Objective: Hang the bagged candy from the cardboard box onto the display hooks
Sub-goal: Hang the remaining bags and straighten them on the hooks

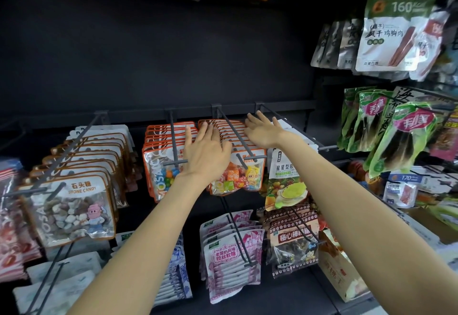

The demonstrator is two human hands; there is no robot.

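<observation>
Orange-edged bags of colourful sugar candy (238, 173) hang in a row on a dark display hook (234, 132) at the middle of the rack. My left hand (207, 151) lies flat on the left side of that row, fingers straight and pointing back. My right hand (264, 130) rests with spread fingers on the tops of the bags at the row's right side. Neither hand holds a bag. A second row of orange-edged candy bags (161, 166) hangs on the hook to the left (173, 138). No cardboard box shows clearly.
Stone candy bags (71, 210) hang at the left. Star-shaped gummy bags (285, 180) hang right of my hands. Pink and white bags (230, 257) and dark plum bags (292, 240) fill lower hooks. Green snack packs (396, 138) and jerky packs (391, 32) crowd the right.
</observation>
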